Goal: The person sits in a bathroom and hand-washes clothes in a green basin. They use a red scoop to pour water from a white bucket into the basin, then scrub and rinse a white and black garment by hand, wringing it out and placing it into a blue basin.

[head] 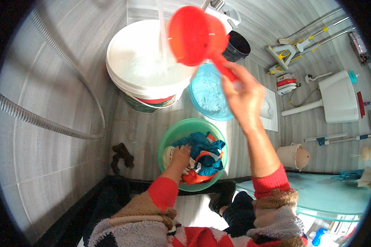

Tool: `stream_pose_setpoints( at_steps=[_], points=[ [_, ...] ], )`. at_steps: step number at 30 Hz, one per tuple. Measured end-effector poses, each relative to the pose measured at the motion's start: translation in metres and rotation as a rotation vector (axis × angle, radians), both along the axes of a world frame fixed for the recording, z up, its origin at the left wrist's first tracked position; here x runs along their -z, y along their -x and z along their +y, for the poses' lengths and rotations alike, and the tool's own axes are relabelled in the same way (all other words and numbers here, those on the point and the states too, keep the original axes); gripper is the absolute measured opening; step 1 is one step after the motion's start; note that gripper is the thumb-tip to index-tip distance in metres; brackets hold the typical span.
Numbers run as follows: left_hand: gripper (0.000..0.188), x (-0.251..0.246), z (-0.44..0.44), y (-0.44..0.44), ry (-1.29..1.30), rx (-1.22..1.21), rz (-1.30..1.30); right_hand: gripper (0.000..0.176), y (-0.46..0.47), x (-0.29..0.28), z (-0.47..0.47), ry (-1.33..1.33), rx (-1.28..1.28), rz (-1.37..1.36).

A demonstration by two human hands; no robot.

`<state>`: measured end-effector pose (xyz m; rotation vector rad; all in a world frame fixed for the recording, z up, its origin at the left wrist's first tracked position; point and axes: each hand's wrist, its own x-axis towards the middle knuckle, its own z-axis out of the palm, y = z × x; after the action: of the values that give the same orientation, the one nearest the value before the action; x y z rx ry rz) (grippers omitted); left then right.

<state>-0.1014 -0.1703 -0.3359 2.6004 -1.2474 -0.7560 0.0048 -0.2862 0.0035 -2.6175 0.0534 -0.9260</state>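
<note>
My right hand (243,92) grips the handle of a red plastic dipper (188,35), raised beside and partly over the rim of a large white bucket (123,80). The dipper is slightly blurred. A thin stream of water falls into the bucket. My left hand (181,157) rests on wet clothes (201,143), blue-green, orange and cream, in a green plastic basin (170,132) on the floor. Whether its fingers grip the cloth, I cannot tell. A light blue basin (208,92) with water stands between the bucket and my right forearm.
A dark bucket (239,46) stands behind the blue basin. A squat toilet (268,108) lies at right, near a wall-mounted cistern (338,97). Mops (284,57) lean at upper right. A grey corrugated hose (52,123) hangs at left above a dark cloth-like item (122,157).
</note>
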Motion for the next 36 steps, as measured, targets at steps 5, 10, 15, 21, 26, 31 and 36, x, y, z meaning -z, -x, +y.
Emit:
stream_pose_setpoints(
  at_steps=[5,10,15,21,26,31,36],
  points=[
    [0.094,-0.008,0.001,-0.001,-0.026,0.033,-0.012,0.028,-0.068,0.023,0.063,-0.051,0.109,0.308],
    [0.096,-0.003,0.0,-0.002,-0.055,0.051,0.015,0.048,-0.052,0.029,0.099,-0.955,-0.294,0.713],
    [0.092,0.01,0.002,-0.001,0.177,0.012,-0.078,0.026,0.046,0.0,0.066,-0.395,-0.376,0.62],
    [0.066,-0.021,0.0,-0.002,-0.045,0.082,-0.12,0.024,0.179,-0.029,0.016,-0.264,-0.042,0.752],
    [0.062,-0.09,-0.011,0.01,-0.044,0.129,-0.098,0.022,0.238,0.006,0.033,0.125,0.04,0.885],
    [0.054,-0.146,-0.008,0.044,0.208,0.09,-0.065,0.016,0.253,0.006,0.014,0.244,0.165,0.896],
    [0.053,-0.151,0.024,0.069,0.149,0.035,0.02,0.022,0.261,-0.017,-0.018,0.066,0.311,0.513]
  ],
)
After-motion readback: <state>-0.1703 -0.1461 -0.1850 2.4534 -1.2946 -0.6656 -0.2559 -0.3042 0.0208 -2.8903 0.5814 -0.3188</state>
